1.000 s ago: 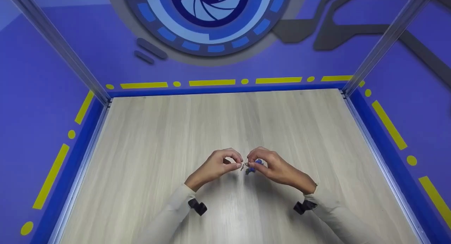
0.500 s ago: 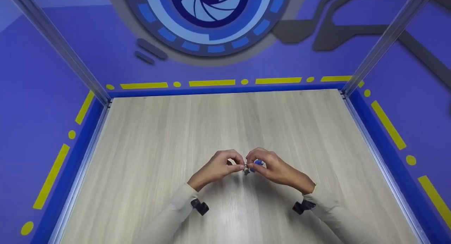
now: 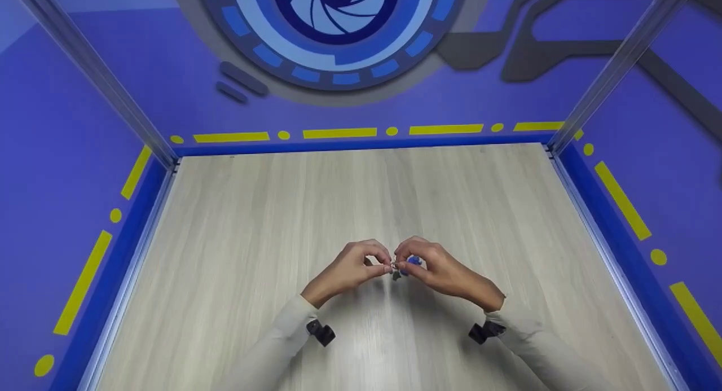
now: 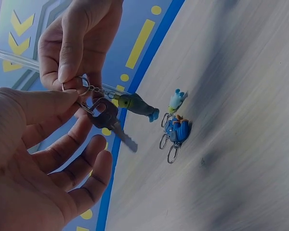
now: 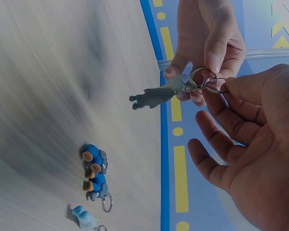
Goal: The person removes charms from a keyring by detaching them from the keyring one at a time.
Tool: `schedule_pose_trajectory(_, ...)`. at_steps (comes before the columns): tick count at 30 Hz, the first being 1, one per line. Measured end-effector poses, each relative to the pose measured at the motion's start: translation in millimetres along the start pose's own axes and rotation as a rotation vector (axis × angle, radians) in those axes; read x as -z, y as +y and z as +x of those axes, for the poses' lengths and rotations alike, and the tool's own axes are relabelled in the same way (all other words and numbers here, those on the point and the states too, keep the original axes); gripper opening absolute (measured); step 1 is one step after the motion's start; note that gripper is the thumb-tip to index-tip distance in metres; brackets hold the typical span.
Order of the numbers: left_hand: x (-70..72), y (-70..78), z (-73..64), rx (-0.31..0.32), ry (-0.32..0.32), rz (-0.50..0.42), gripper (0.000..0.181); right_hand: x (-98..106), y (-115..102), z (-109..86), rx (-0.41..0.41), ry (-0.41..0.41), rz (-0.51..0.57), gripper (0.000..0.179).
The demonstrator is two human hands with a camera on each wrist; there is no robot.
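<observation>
My left hand (image 4: 53,154) pinches the ring of a key (image 4: 106,115) with a dark head between thumb and forefinger. My right hand (image 5: 260,120) pinches the split ring (image 5: 209,84) of a keychain figurine (image 4: 135,106) with a green top and teal feet, which hangs by a short chain. The two hands' fingertips nearly meet around the rings. Whether the key is threaded on the keychain ring cannot be told. In the head view the figurine (image 3: 396,275) hangs just below the fingertips, and the fingers mostly hide the rings.
On the wooden table (image 3: 271,210) lie two blue keychain figurines with orange feet, one nearer (image 5: 96,185) and one beyond (image 5: 92,156). A light-blue figurine (image 5: 85,219) lies beside them. Blue panels (image 3: 338,114) border the table at the back and sides.
My left hand has moved slightly right, bringing the key up against the keychain ring. My right hand stays nearly still, and the fingertips are now closer together.
</observation>
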State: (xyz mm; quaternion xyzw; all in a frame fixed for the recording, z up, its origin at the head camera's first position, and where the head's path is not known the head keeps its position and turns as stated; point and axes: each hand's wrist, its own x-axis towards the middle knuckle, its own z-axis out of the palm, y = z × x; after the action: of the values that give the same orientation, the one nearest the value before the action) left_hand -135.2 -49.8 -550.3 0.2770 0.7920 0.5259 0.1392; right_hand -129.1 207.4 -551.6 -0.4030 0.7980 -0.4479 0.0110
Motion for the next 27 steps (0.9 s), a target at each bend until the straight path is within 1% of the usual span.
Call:
schedule_pose_trajectory(4,2.0,-1.3,-1.1,-0.009,-0.013,-0.004,0.006,1,2,-2.6,-0.032,0.005,-0.005,0.006)
schedule_pose_trajectory(7,4.3,-4.4,-3.0,-0.018,-0.014,-0.035,0.006,2,4,-5.6,-0.055,0.017,0.004,0.007)
schedule_pose_trajectory(11,7.4,-10.6,-7.3,-0.018,0.019,-0.084,0.009,3,6,-9.8,-0.065,0.032,0.015,0.006)
schedule_pose_trajectory(15,9.4,-16.8,-13.4,0.003,0.063,-0.113,0.007,1,8,-13.8,-0.055,0.035,0.023,0.004)
schedule_pose_trajectory(20,11.5,-23.1,-21.8,0.029,0.085,-0.122,0.005,-8,11,-19.4,-0.051,0.025,0.045,0.006)
schedule_pose_trajectory(24,14.2,-27.5,-30.0,0.053,0.086,-0.116,0.005,-18,13,-22.8,-0.062,-0.002,0.043,0.006)
schedule_pose_trajectory(27,15.6,-30.6,-36.1,0.064,0.08,-0.115,0.006,-26,16,-22.7,-0.085,-0.027,0.051,0.006)
